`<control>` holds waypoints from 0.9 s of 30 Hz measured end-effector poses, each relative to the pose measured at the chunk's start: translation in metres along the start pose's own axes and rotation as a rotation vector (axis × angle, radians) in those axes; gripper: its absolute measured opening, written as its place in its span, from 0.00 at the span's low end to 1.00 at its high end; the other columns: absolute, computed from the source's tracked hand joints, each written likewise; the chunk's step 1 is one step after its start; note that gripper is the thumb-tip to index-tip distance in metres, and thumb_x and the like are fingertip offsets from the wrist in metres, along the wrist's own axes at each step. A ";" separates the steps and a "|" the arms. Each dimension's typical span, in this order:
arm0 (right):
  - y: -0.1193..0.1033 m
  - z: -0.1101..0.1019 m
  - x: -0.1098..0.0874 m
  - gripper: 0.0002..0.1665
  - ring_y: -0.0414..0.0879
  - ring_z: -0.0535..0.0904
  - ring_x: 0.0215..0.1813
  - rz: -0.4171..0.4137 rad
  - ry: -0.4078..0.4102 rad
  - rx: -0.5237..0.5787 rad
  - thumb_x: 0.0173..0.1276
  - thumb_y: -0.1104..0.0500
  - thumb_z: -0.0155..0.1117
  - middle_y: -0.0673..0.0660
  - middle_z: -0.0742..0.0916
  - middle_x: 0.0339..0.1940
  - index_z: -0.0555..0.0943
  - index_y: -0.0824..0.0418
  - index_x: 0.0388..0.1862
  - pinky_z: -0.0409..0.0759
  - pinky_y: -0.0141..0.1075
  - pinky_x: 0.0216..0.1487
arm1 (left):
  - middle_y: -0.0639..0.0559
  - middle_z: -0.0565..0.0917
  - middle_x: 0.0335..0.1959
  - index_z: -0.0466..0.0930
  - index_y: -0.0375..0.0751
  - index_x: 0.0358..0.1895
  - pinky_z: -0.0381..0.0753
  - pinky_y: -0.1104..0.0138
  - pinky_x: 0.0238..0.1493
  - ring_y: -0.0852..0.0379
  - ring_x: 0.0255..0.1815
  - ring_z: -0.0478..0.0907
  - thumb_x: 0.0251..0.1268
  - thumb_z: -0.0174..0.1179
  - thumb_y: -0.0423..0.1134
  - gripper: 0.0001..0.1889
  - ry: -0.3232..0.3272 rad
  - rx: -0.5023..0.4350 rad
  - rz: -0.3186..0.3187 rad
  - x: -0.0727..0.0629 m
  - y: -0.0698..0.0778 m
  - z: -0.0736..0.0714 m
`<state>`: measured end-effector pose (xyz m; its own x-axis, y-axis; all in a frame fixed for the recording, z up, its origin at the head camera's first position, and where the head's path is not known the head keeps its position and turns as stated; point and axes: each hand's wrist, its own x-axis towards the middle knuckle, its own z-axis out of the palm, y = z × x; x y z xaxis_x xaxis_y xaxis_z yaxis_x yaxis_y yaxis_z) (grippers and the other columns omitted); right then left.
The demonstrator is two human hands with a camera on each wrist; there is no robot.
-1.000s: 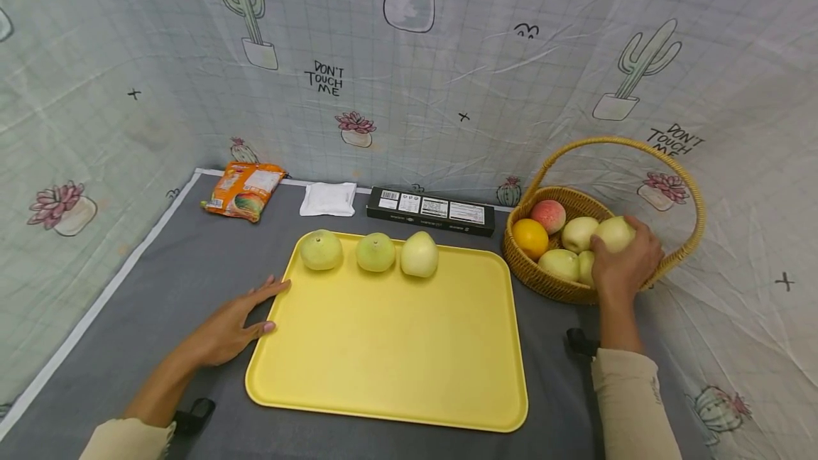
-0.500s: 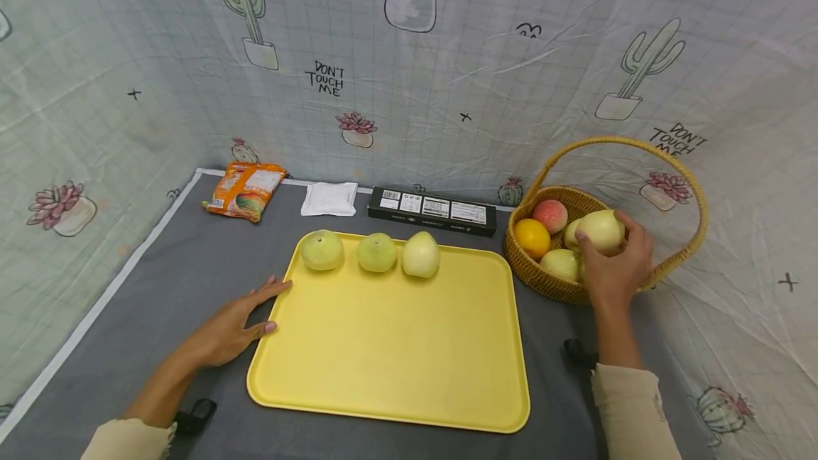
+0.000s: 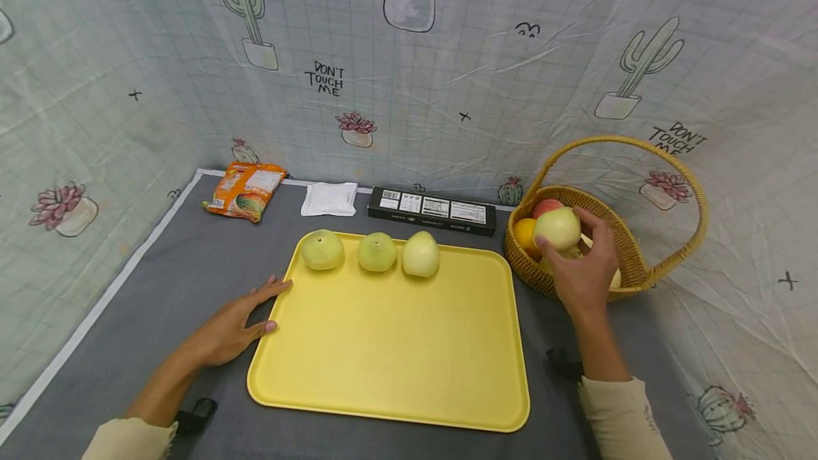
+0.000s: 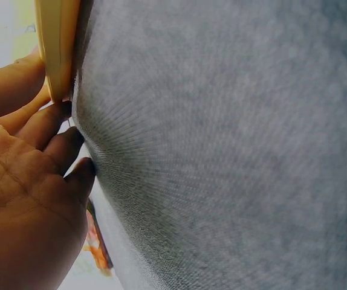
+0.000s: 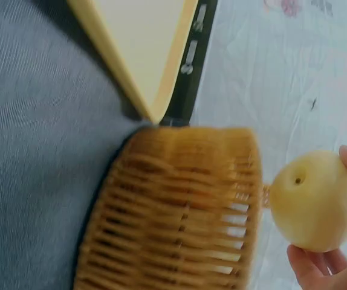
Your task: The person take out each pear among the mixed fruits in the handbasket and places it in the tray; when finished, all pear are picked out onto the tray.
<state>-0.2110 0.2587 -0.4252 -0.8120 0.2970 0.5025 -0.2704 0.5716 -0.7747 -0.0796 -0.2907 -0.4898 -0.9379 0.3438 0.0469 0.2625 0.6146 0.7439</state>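
Note:
My right hand (image 3: 586,268) holds a pale yellow pear (image 3: 557,229) between thumb and fingers, over the left part of the wicker basket (image 3: 532,272). In the right wrist view the pear (image 5: 312,202) shows its dimpled end, beyond the basket's rim. Partly hidden behind the pear and hand are a peach (image 3: 547,206), an orange (image 3: 524,236) and other pale fruit. My left hand (image 3: 230,329) touches the left rim of the yellow tray (image 3: 383,346), its fingers extended. Along the tray's far edge sit two round green fruits, the left one (image 3: 322,250) and the middle one (image 3: 377,253), and another pear (image 3: 420,254).
Behind the tray, an orange snack packet (image 3: 246,190), a white pouch (image 3: 329,199) and a long black box (image 3: 431,211) lie on the grey cloth (image 3: 192,268). The basket's tall handle (image 3: 696,211) arches up at the right. A printed curtain (image 3: 447,77) stands behind.
My right hand has carried the pear leftward across the basket, now overlapping the orange and peach in view. The left hand has stayed at the tray's rim.

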 end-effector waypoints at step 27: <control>-0.020 0.049 -0.037 0.47 0.59 0.78 0.55 -0.125 -0.441 -0.050 0.52 0.62 0.89 0.66 0.77 0.60 0.79 0.57 0.73 0.85 0.55 0.55 | 0.30 0.65 0.82 0.66 0.37 0.81 0.37 0.94 0.73 0.86 0.78 0.42 0.72 0.67 0.40 0.37 0.006 0.006 -0.011 -0.001 0.001 0.001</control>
<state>-0.2004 0.1989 -0.4467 -0.9201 -0.1243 0.3713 -0.3638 0.6220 -0.6933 -0.0786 -0.2899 -0.4895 -0.9419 0.3331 0.0424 0.2534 0.6223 0.7406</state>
